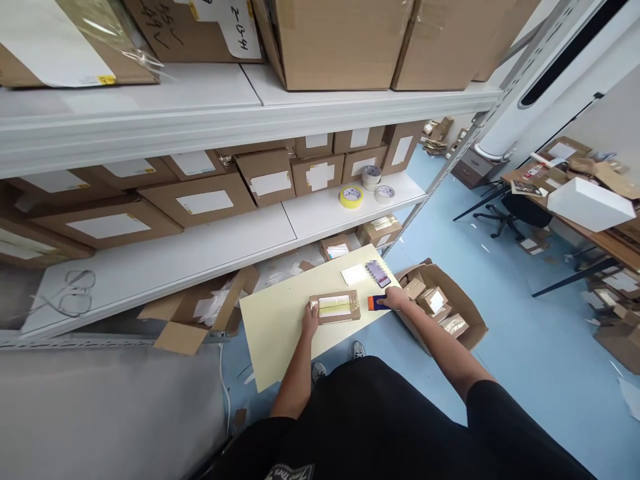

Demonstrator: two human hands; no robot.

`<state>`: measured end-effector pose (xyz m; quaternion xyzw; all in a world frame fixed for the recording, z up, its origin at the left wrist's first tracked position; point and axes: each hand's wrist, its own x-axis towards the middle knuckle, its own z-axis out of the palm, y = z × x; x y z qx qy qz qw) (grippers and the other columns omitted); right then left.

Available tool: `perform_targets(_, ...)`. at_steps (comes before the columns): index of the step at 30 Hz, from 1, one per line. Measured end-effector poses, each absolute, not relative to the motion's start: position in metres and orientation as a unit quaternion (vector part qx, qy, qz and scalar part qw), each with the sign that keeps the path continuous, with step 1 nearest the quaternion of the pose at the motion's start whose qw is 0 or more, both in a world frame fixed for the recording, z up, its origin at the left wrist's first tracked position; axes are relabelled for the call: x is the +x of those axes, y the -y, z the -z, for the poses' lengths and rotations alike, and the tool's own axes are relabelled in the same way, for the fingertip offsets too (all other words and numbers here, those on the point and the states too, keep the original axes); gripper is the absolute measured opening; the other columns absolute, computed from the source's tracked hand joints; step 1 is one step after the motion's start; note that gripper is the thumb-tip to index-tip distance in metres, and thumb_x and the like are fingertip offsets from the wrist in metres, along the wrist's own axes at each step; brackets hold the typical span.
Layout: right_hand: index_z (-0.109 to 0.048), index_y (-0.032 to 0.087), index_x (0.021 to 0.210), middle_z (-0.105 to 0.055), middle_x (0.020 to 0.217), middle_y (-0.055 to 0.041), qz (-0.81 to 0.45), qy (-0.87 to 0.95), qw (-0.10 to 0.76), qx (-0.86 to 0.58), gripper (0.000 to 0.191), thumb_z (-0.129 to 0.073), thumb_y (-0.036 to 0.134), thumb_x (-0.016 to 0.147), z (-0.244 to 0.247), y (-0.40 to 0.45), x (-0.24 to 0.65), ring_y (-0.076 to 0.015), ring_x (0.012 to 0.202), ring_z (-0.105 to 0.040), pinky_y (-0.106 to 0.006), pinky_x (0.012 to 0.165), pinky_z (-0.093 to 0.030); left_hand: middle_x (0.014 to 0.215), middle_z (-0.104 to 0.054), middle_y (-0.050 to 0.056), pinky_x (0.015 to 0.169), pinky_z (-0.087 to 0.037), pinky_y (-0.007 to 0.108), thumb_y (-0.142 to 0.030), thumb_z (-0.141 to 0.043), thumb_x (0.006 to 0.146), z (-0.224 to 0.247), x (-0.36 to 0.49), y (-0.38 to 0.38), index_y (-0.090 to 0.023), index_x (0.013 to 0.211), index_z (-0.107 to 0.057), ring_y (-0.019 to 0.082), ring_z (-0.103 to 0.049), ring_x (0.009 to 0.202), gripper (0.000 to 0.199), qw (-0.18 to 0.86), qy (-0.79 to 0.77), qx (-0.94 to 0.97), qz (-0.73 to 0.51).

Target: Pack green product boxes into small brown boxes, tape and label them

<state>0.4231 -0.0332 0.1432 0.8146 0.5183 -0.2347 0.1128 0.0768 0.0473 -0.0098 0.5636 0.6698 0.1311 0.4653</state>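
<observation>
Pale yellow, the small table sits low in the head view, and on it, near the middle, lies a taped cardboard parcel with its long side running left to right. We see the left hand partly closed around the parcel's left end, while the right hand is closed on a navy-and-orange tool just beyond the right end, apart from the parcel. To do this well, we would judge it best to keep the parcel flat, hold its end firmly, and bring the tool in level, fingers clear of its front. Just behind lie a white paper and a phone, its screen blurred. At the table's right, an open carton holds several small boxes. For writing, we can pick out black marker on a white label of a top-shelf carton, apparently starting "2-13", with more handwriting on the cardboard beside it that we cannot read surely. White labels on the lower shelf's boxes and the parcel's clear-taped label are too small to read; we find no brand name.
</observation>
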Motion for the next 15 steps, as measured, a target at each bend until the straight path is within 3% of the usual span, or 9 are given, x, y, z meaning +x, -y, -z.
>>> perform_targets(6,-0.079,0.018,0.1,-0.079,0.104,-0.0141,0.271,-0.597,0.076,0.751,0.056,-0.065,0.071,0.089,-0.167,-0.005,0.357,-0.0259,0.097,-0.073,-0.027,0.072,-0.047,0.136,-0.07,0.021,0.106,-0.049,0.047,-0.05,-0.054,0.1,-0.01,0.017,-0.067,-0.012,0.156,-0.043,0.037,-0.064,0.13,0.069,0.431,-0.739,0.503,-0.125)
perform_targets(10,-0.079,0.016,0.1,-0.079,0.109,-0.017,0.261,-0.628,0.074,0.73,0.058,-0.066,0.071,0.088,-0.186,-0.045,0.286,-0.0285,0.102,-0.073,-0.028,0.076,-0.049,0.132,-0.074,0.013,0.109,-0.049,0.04,-0.044,-0.051,0.102,-0.034,-0.003,-0.075,-0.02,0.136,-0.066,0.03,-0.065,0.129,0.044,0.418,-0.733,0.504,-0.186)
perform_targets(13,-0.078,0.015,0.107,-0.078,0.114,-0.018,0.269,-0.644,0.076,0.712,0.055,-0.07,0.066,0.086,-0.193,-0.067,0.225,-0.0291,0.104,-0.074,-0.029,0.078,-0.051,0.132,-0.075,0.006,0.106,-0.051,0.034,-0.053,-0.04,0.105,-0.048,-0.009,-0.073,-0.025,0.13,-0.071,0.024,-0.067,0.125,0.049,0.419,-0.707,0.516,-0.241)
perform_targets(15,-0.077,0.015,0.113,-0.077,0.117,-0.0191,0.263,-0.66,0.081,0.699,0.054,-0.074,0.061,0.085,-0.195,-0.075,0.192,-0.0303,0.107,-0.074,-0.03,0.08,-0.053,0.132,-0.075,0.007,0.105,-0.052,0.035,-0.058,-0.043,0.103,-0.053,-0.012,-0.07,-0.024,0.132,-0.07,0.024,-0.068,0.123,0.052,0.438,-0.682,0.519,-0.27)
